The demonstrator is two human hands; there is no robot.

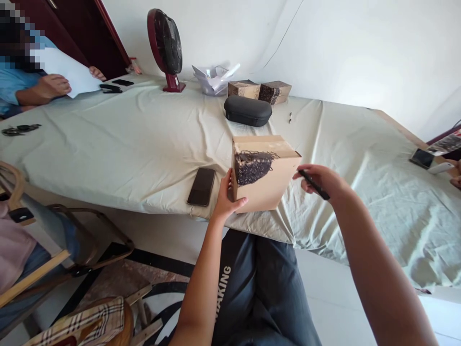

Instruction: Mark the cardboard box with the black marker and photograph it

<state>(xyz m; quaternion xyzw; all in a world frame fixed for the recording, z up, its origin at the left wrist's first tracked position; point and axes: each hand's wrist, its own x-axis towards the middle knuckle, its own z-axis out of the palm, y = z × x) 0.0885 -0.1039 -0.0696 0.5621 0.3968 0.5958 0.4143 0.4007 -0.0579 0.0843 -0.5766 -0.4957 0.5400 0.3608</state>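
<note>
A brown cardboard box (268, 190) stands at the table's front edge, with a dense black scribbled patch (254, 170) across one corner. My left hand (227, 201) grips the box's lower left side, its thumb on the near face and the other fingers partly hidden behind the edge. Just right of the box, my right hand (326, 181) is closed around a black marker (314, 185). The marker slants down towards the wrist, and its upper end is close to the box's right edge. A dark phone (201, 187) lies flat to the left of my left hand.
Behind the box are a black zip case (248, 111), two smaller cardboard boxes (244, 89) (283, 91), a plastic basket (212, 84) and a fan (165, 43). A person at the far left holds white paper (74, 69). Another person's hand (456, 180) shows at the right edge.
</note>
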